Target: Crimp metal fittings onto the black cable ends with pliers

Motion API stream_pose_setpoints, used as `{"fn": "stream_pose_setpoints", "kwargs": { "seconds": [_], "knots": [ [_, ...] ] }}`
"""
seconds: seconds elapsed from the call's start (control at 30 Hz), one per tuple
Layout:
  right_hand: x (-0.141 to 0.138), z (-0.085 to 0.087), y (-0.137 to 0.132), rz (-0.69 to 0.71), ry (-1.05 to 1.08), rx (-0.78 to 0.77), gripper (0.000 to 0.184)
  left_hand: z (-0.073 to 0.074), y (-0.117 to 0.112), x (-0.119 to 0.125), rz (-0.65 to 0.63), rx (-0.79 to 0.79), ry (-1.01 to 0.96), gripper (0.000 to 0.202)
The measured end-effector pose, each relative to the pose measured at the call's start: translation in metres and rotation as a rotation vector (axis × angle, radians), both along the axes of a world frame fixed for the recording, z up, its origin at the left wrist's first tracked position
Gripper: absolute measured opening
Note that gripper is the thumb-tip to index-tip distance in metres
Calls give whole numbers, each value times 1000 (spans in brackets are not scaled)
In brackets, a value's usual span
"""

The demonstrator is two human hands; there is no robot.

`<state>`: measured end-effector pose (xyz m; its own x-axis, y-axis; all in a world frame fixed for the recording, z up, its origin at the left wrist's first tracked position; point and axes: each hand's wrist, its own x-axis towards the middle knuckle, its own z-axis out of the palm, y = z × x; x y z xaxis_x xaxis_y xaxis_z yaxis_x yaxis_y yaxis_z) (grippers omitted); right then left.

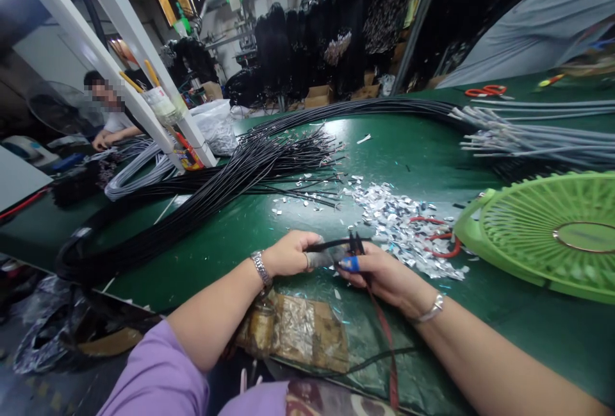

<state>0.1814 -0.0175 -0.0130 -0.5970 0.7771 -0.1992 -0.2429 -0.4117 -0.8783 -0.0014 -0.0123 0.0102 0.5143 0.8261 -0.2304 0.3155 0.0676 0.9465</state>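
Observation:
My left hand [291, 253] is closed on the end of a black cable [331, 246], pinching it between taped fingers just above the green table [423, 159]. My right hand [384, 273] is closed too, gripping small dark cutters [356, 246] whose tips meet the cable end; its thumb wears blue tape. A thin dark cable trails from my hands toward my lap. Beyond my hands lies a heap of silvery foil scraps [403, 227].
A big bundle of black cables [230, 179] sweeps across the table's left. Grey cables [533, 134] lie at the right, with a green fan [552, 233] near my right hand. Orange scissors [485, 90] sit at the back. Another person [113, 115] works at far left.

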Motion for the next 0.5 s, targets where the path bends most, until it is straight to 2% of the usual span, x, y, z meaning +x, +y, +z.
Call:
{"fn": "stream_pose_setpoints", "kwargs": {
  "seconds": [0.07, 0.2, 0.33, 0.5],
  "knots": [
    [-1, 0, -1, 14, -34, -4, 29, 0, 2, -2, -8, 15, -8, 32],
    [-3, 3, -4, -124, -67, 59, 44, 1, 9, -7, 109, -55, -153, 44],
    [4, 8, -4, 66, -148, 156, 64, 4, 14, -14, 176, -34, -254, 52],
    [9, 8, -3, 136, -144, 215, 50, 10, 13, -19, 149, -23, -246, 52]
  ]
}}
